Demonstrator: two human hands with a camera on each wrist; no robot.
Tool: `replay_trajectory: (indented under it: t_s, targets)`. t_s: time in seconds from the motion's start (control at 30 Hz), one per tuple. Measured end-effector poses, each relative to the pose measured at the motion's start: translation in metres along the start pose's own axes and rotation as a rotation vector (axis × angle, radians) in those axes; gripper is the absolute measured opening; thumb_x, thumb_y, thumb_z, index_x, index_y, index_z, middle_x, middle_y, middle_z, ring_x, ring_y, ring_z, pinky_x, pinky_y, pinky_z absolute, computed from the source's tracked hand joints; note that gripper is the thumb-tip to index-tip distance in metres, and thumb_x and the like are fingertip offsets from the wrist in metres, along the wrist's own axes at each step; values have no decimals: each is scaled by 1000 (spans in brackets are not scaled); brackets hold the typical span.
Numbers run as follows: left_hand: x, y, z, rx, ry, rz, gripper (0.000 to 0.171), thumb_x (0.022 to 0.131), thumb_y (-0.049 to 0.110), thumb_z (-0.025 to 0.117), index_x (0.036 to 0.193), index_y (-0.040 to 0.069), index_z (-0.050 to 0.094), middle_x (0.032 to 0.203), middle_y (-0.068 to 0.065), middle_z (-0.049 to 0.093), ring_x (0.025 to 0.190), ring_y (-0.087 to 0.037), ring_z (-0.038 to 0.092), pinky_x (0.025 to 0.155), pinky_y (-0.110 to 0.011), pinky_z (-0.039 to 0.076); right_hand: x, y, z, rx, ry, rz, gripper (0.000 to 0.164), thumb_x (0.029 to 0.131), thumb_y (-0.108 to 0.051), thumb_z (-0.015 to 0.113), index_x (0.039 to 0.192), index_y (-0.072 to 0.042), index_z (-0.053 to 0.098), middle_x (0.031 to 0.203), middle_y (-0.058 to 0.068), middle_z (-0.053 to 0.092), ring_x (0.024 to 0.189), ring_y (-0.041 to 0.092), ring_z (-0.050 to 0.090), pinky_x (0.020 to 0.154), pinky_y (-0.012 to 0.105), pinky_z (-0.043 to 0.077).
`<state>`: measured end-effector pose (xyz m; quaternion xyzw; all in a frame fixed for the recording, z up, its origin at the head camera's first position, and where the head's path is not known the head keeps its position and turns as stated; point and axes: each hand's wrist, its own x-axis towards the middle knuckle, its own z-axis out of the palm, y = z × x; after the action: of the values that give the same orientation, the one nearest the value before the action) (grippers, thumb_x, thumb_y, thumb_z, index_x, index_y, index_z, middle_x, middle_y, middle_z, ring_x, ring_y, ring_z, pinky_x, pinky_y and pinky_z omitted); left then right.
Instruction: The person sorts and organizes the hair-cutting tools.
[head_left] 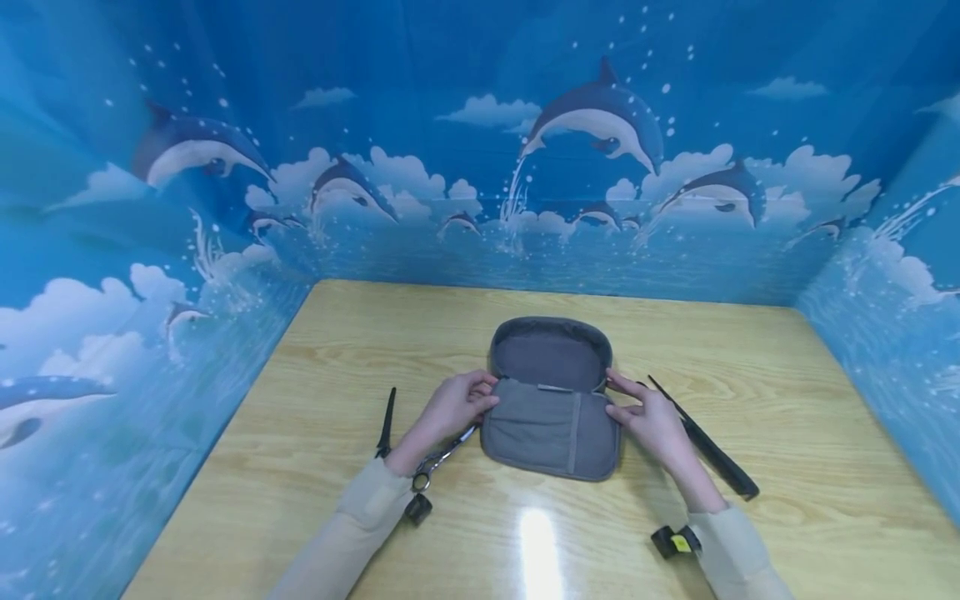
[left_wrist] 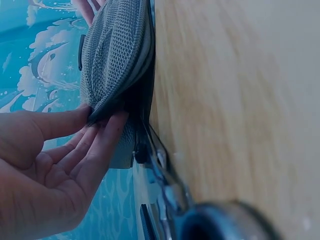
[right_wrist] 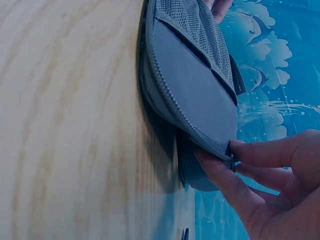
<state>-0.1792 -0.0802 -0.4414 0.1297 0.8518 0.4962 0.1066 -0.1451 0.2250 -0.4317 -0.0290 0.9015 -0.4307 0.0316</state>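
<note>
A grey zippered case lies unzipped and spread out on the wooden table. Its hollow half is on the far side; the near half has a mesh pocket and a smooth panel beside it. My left hand pinches the near half's left edge between thumb and fingers, close to the fold. On the opposite edge my right hand does the same, its thumb and forefinger at the zipper rim in the right wrist view. That near half looks tilted up off the table in both wrist views.
Metal scissors lie beside the left forearm, partly under it. A slim black item is further left. To the right of the right hand lies a long black tapered tool. Dolphin-printed sheets wall the table's back and sides.
</note>
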Motion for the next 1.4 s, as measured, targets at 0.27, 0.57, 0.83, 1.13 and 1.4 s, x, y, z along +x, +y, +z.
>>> replay_trajectory:
  t_s: [0.27, 0.57, 0.83, 1.13, 1.4]
  targets:
    - [-2, -1, -7, 164, 5, 35, 26, 97, 15, 70, 119, 3, 69, 106, -12, 74, 95, -26, 73, 83, -34, 60, 0, 0, 1, 1, -11, 11, 58, 97, -6, 66, 151, -4, 45, 144, 22, 55, 102, 33, 72, 71, 28, 58]
    - [-13, 9, -32, 315, 105, 34, 10, 98, 20, 68, 100, 12, 74, 88, -1, 75, 81, -17, 72, 71, -32, 57, 1, 0, 0, -43, -17, 22, 61, 98, -15, 68, 153, -7, 43, 148, 19, 52, 103, 31, 72, 73, 30, 58]
    - [-39, 1, -30, 589, 52, 59, 12, 86, 17, 80, 80, 17, 70, 73, 7, 67, 65, -7, 59, 59, -25, 49, 2, 2, 1, -39, -29, 36, 65, 97, -14, 69, 154, -7, 41, 151, 19, 49, 104, 31, 72, 69, 29, 56]
    - [-44, 1, -20, 694, -1, -17, 26, 76, 25, 90, 85, 14, 68, 70, 10, 61, 63, -8, 53, 58, -27, 45, -1, 2, 1, -25, -22, 39, 67, 96, -12, 70, 155, -6, 39, 151, 21, 49, 101, 32, 72, 65, 26, 54]
    - [-44, 2, -18, 726, 5, -42, 16, 76, 21, 88, 77, 16, 72, 71, 6, 67, 62, -11, 58, 55, -27, 48, -1, 1, 2, -9, -9, 26, 67, 95, -10, 71, 154, -5, 40, 149, 23, 50, 100, 33, 72, 67, 25, 53]
